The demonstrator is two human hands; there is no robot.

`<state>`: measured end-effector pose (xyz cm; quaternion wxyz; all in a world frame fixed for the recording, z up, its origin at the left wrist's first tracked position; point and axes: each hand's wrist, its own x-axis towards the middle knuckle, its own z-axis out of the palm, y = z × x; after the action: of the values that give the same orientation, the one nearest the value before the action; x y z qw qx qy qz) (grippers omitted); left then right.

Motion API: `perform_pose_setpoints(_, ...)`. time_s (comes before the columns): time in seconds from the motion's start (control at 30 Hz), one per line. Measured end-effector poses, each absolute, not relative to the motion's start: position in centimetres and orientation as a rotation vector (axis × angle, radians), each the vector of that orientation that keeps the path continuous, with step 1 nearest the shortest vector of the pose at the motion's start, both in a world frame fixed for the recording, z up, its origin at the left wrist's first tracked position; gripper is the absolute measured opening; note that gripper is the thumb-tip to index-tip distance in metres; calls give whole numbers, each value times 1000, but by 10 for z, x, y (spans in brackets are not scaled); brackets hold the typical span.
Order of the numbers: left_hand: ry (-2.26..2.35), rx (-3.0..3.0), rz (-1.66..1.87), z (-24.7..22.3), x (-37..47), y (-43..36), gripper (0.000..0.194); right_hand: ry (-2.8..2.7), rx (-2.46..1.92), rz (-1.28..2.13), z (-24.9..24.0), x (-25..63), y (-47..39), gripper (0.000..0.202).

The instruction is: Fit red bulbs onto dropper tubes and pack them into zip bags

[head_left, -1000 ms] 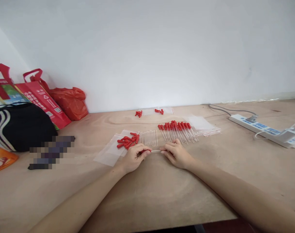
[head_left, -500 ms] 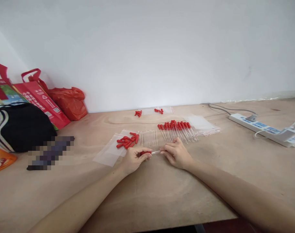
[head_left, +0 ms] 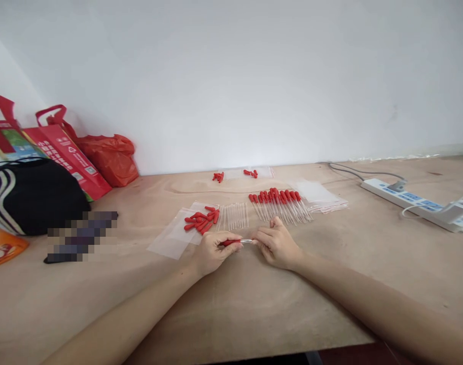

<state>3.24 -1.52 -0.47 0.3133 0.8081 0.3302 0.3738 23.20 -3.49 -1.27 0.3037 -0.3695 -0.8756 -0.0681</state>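
Observation:
Between finger and thumb, my left hand (head_left: 218, 251) pinches a red rubber bulb (head_left: 229, 242). My right hand (head_left: 275, 243) is closed on a clear dropper tube (head_left: 247, 241), whose left end meets the bulb's mouth; how deep it sits I cannot tell. Beyond my left hand lies a heap of loose red bulbs (head_left: 201, 219) on clear plastic bags (head_left: 170, 235). A row of bare clear tubes (head_left: 233, 216) lies right of the heap. Past my right hand, several droppers with red bulbs fitted (head_left: 280, 204) lie side by side.
A stack of clear bags (head_left: 322, 196) lies right of the droppers. More red bulbs (head_left: 218, 177) are near the wall. At right is a power strip (head_left: 414, 199) with cables. A black bag (head_left: 41, 197) and red bags (head_left: 111, 157) stand at left on the wooden table (head_left: 254, 314).
Both hands stay in nearly the same place, still holding the bulb and the tube end to end. The view has shifted slightly.

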Motion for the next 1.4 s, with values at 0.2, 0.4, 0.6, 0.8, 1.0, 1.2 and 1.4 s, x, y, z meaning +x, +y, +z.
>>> perform_pose_setpoints(0.2,869,2185,984,-5,33,-14,20,-2341,-1005,-186,-14,230,-33,27)
perform_pose_setpoints(0.4,836,2363,1062,0,32,-10,16,-2381,-1060,-246,-3,230,-34,24)
perform_pose_setpoints(0.6,1138,2574,1035,8,18,-3,45,-2198,-1356,-178,1,241,-26,22)
perform_pose_setpoints(0.8,1467,2634,1081,14,-5,13,23,-1689,-1841,68,4,244,16,22)
perform_pose_setpoints(1.0,1710,2602,873,17,-25,23,29,-1704,-2110,16,4,226,42,20)
perform_pose_setpoints(1.2,1489,2686,600,28,-45,31,40,-1750,-2120,-35,2,224,43,23)
perform_pose_setpoints(1.4,1427,2739,515,27,-46,33,26,-1847,-2074,-28,7,205,39,25)
